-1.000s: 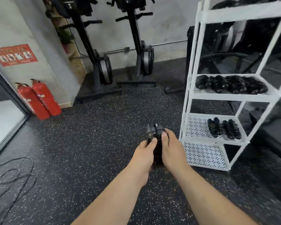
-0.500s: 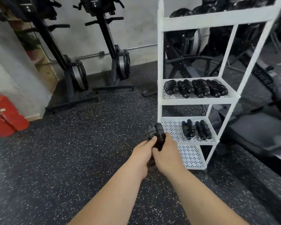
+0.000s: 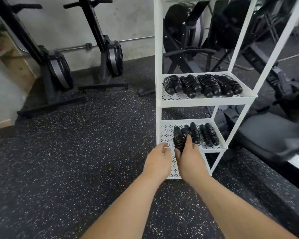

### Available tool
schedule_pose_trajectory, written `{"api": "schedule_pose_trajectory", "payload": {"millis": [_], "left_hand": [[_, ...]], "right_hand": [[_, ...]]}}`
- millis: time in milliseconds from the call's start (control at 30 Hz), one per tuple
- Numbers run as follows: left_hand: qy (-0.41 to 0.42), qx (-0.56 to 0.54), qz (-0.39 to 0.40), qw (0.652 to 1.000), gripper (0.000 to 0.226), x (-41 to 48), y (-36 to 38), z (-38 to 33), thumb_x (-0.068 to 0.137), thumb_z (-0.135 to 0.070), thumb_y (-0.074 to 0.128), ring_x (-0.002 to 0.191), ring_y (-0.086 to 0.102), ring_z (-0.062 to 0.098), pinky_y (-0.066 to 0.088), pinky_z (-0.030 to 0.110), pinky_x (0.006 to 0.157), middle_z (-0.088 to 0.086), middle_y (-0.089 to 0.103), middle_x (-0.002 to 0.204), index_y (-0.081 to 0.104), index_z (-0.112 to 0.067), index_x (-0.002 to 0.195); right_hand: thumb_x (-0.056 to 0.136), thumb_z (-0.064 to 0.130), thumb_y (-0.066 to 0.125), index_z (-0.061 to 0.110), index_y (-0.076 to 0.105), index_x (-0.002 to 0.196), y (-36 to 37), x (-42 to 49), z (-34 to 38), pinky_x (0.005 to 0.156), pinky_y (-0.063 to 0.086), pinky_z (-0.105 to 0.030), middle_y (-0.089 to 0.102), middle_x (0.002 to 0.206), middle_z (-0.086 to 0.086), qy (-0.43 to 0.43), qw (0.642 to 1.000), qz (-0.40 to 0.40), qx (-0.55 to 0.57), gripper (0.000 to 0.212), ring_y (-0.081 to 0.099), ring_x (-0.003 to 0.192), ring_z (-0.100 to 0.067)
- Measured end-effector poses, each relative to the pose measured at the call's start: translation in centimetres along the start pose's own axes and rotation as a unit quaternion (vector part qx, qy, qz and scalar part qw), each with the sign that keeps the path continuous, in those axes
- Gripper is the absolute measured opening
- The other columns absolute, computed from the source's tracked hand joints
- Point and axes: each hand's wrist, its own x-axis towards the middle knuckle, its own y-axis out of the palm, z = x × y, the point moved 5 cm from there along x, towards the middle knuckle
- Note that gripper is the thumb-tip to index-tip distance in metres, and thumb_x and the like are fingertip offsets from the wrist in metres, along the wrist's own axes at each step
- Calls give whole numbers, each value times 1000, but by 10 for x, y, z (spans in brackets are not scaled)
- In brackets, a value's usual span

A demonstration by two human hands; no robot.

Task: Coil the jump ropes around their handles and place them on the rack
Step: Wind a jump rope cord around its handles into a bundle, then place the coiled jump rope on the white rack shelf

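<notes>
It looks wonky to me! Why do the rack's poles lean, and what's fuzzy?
Head view: the wide lens splays the rack posts outward; head view, right edge: the bench is blurred; the right hand and rope look sharp.

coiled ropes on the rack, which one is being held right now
The leftmost bundle on the lower shelf: the right hand grips it from the near end. The other bundles there and on the shelf above lie untouched.

Speckled black rubber floor — grey concrete wall behind, two upright black machines against it.
</notes>
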Motion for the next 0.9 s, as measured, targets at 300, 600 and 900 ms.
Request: {"api": "schedule_pose_trajectory", "payload": {"millis": [300, 600, 900], "left_hand": [[117, 276, 72, 951, 67, 26, 14, 34, 107, -21, 49, 144, 49, 20, 44, 38, 117, -14, 22, 175, 24, -30, 169], [151, 341, 88, 924, 74, 50, 35, 51, 106, -22, 52, 135, 54, 25, 52, 44, 107, -19, 6, 176, 15, -31, 169], [124, 348, 113, 922, 78, 56, 43, 72, 105, -25, 55, 132, 54, 25, 53, 46, 104, -16, -5, 177, 11, -29, 170]], "right_hand": [[110, 38, 47, 6, -4, 167, 41, 72, -25, 104, 50, -42, 36, 155, -24, -15, 989, -5, -149, 83, 54, 129, -37], [105, 34, 56, 10, -3, 168, 73, 114, -35, 132, 9, -51, 21, 171, -19, -9, 967, -23, -254, 90, 13, 162, -34], [111, 46, 34, 5, 4, 168, 83, 118, -47, 132, 2, -54, 12, 177, -14, 24, 957, -25, -288, 76, -2, 164, -38]]}}
